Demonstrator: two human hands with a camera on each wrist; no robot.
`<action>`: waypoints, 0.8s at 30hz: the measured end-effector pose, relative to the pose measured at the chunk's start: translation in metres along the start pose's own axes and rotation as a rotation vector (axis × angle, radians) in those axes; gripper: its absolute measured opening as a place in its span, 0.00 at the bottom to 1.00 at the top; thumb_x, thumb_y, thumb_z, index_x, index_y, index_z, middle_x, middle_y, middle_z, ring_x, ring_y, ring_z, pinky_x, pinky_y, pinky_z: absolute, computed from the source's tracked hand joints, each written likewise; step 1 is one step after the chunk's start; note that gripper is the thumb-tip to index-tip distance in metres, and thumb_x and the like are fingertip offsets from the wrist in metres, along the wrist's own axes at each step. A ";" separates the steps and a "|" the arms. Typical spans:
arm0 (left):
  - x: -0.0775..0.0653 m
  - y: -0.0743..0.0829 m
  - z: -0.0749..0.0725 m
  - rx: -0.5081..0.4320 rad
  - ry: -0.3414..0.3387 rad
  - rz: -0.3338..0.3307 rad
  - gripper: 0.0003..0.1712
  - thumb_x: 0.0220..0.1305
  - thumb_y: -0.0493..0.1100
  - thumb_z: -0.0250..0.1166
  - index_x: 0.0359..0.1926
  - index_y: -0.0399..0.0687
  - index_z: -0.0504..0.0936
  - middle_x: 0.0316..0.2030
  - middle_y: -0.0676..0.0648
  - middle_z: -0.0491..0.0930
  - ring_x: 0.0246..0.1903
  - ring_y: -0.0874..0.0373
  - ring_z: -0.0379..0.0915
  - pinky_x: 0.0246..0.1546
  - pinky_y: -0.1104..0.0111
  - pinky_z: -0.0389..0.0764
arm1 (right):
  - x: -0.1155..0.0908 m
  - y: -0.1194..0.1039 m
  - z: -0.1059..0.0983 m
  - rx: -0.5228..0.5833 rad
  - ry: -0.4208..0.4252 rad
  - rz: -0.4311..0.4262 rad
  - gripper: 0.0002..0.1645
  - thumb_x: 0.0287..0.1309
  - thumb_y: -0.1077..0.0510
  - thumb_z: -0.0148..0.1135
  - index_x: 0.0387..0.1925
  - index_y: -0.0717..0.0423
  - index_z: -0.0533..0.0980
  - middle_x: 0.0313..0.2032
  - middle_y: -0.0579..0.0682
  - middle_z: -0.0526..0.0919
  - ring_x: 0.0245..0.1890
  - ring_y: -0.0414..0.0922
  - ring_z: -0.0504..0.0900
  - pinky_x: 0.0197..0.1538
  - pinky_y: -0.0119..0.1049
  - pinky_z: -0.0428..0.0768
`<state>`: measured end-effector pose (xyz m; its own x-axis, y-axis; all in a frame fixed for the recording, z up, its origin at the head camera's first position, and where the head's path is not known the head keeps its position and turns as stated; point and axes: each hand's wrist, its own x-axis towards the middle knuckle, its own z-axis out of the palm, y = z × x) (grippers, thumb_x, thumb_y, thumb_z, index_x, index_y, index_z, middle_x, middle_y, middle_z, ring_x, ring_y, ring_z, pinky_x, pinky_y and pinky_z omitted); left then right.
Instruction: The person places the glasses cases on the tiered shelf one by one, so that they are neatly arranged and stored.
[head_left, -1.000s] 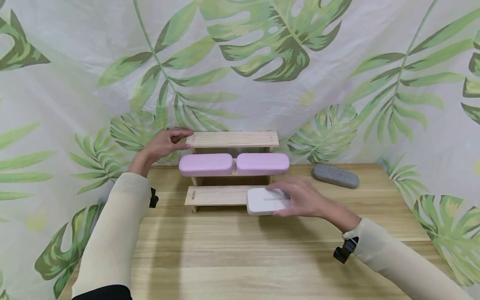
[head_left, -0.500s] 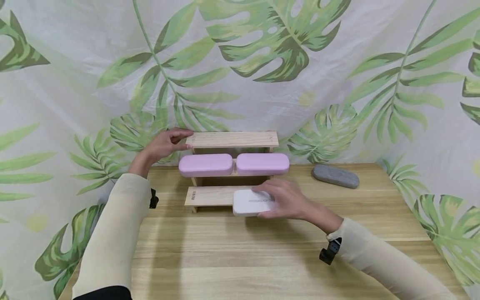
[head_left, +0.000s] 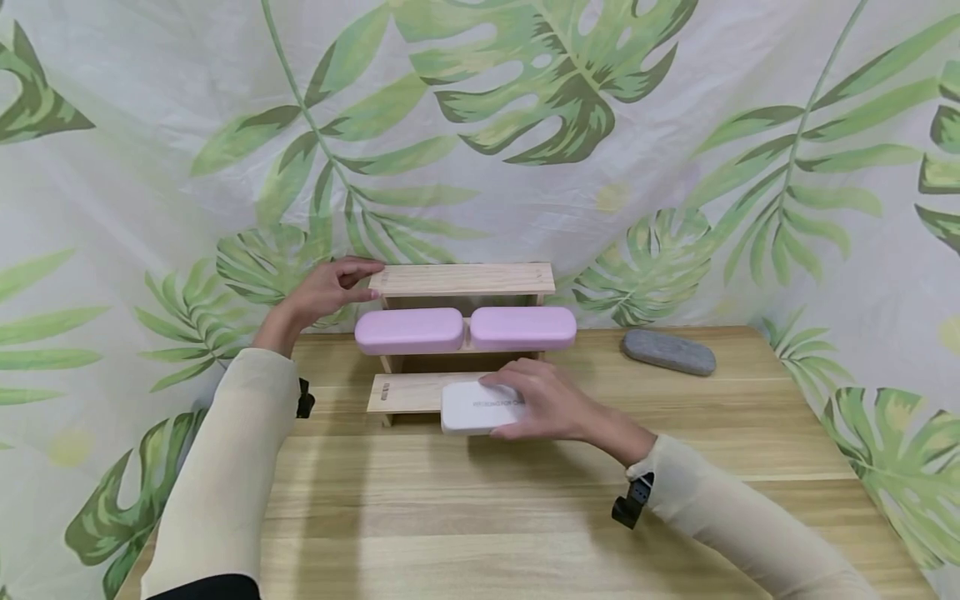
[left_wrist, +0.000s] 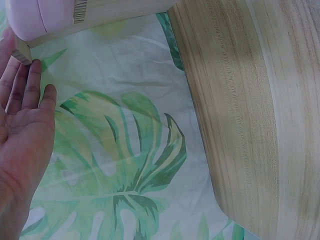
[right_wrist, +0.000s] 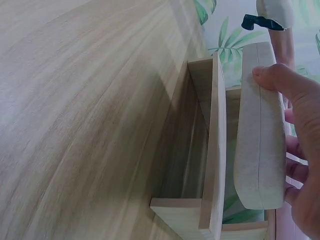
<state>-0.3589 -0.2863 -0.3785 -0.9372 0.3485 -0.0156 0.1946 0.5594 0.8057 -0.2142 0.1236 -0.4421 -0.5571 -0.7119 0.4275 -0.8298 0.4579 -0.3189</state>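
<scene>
A three-tier wooden shelf (head_left: 405, 395) stands at the back of the table. My left hand (head_left: 330, 287) holds the left end of its top tier, thumb at the front corner and fingers behind; in the left wrist view the left hand (left_wrist: 27, 120) reaches that wooden end. My right hand (head_left: 551, 404) grips a white glasses case (head_left: 480, 408) with printed lettering, thumb on its near side. The case (right_wrist: 260, 135) hovers over the bottom tier, with a gap showing in the right wrist view. Two lilac glasses cases, one left (head_left: 408, 331) and one right (head_left: 522, 328), lie on the middle tier.
A grey glasses case (head_left: 669, 352) lies on the wooden table (head_left: 450, 508), right of the shelf. A leaf-patterned cloth (head_left: 525, 200) hangs behind the table and reaches down its sides.
My right hand has carried the white glasses case leftward along the front of the bottom tier. The left hand keeps its hold on the top tier, and the other cases stay put.
</scene>
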 end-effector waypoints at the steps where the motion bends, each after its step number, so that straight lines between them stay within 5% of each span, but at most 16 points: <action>1: 0.000 0.000 0.000 -0.001 -0.001 0.000 0.31 0.74 0.44 0.70 0.75 0.49 0.76 0.76 0.43 0.65 0.79 0.46 0.58 0.74 0.50 0.71 | 0.001 0.000 0.001 0.003 0.001 0.004 0.44 0.45 0.39 0.86 0.62 0.53 0.84 0.50 0.49 0.88 0.47 0.43 0.84 0.44 0.35 0.82; 24: 0.004 -0.004 0.000 -0.024 0.001 -0.017 0.32 0.74 0.43 0.70 0.76 0.48 0.74 0.77 0.42 0.63 0.80 0.44 0.56 0.76 0.48 0.67 | 0.031 -0.005 0.037 0.022 0.055 0.086 0.42 0.46 0.38 0.85 0.61 0.50 0.84 0.54 0.46 0.89 0.52 0.43 0.85 0.49 0.38 0.85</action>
<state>-0.3634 -0.2869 -0.3816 -0.9407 0.3379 -0.0291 0.1714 0.5475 0.8190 -0.2258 0.0795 -0.4583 -0.6276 -0.6398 0.4436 -0.7783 0.5039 -0.3745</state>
